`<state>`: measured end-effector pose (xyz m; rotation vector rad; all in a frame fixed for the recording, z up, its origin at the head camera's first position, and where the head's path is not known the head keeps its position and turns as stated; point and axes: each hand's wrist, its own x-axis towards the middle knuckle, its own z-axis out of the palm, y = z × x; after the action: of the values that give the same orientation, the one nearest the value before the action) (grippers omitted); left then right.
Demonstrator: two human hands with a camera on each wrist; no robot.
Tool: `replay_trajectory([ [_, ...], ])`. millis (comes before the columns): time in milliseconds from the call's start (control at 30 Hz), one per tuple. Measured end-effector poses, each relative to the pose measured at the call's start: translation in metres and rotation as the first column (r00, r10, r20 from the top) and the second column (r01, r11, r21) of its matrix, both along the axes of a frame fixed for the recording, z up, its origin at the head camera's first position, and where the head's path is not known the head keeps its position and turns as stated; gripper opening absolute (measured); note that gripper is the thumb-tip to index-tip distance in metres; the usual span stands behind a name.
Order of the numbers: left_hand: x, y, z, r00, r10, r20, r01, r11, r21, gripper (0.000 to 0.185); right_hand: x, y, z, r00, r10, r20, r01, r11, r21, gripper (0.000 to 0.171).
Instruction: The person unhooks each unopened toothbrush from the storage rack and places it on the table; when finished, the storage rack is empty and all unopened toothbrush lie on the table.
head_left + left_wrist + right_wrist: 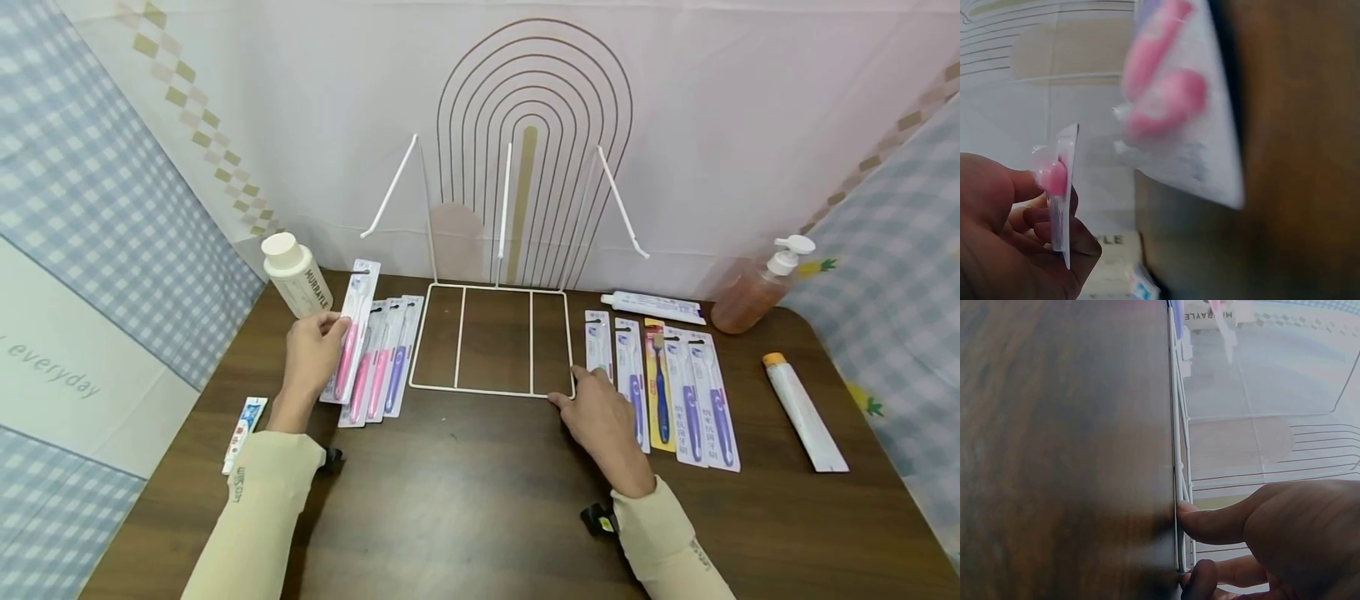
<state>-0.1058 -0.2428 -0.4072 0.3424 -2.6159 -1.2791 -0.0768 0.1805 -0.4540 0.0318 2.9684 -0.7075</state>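
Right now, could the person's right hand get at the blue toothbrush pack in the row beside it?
Probably yes. The right hand rests at the corner of the white wire rack, and the blue toothbrush pack lies flat on the table just to its right, with only one other toothbrush pack between and nothing on top.

1. A wire rack (495,337) stands at the middle of the worktop (465,500), against the back wall.
2. Left of it lie packaged toothbrushes (382,367), with a bottle (294,275) behind them.
3. Right of the rack lies another row of toothbrush packs (675,392), with a tube (652,307) behind and a pump bottle (753,292) further right.
4. A small tube (243,432) lies near the left edge.
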Motion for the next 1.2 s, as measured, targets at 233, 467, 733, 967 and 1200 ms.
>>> replay_trajectory([
  [233, -0.016, -0.031, -0.05, 0.997, -0.002, 0.076, 0.002, 1.0, -0.012, 0.037, 0.007, -0.007, 0.023, 1.0, -0.002, 0.031, 0.002, 1.0, 0.002, 0.067],
  [467, -0.024, -0.044, -0.071, 0.988, 0.004, 0.155, 0.007, 0.997, -0.076, 0.037, 0.004, -0.005, 0.012, 1.0, 0.001, 0.008, -0.001, 1.0, -0.004, 0.068],
  [733, -0.031, -0.055, -0.087, 0.975, -0.028, 0.221, 0.058, 0.99, -0.128, 0.038, 0.002, -0.005, 0.006, 1.0, -0.008, 0.009, 0.008, 1.0, -0.004, 0.069],
  [967, -0.037, -0.065, -0.097, 0.974, -0.052, 0.221, 0.088, 0.984, -0.156, 0.035, 0.011, -0.015, 0.029, 0.998, -0.01, 0.061, 0.009, 1.0, 0.006, 0.066],
  [1200, -0.038, -0.061, -0.096, 0.98, -0.068, 0.186, 0.105, 0.974, -0.199, 0.031, 0.012, -0.014, 0.029, 0.998, -0.022, 0.058, 0.022, 1.0, 0.002, 0.066],
])
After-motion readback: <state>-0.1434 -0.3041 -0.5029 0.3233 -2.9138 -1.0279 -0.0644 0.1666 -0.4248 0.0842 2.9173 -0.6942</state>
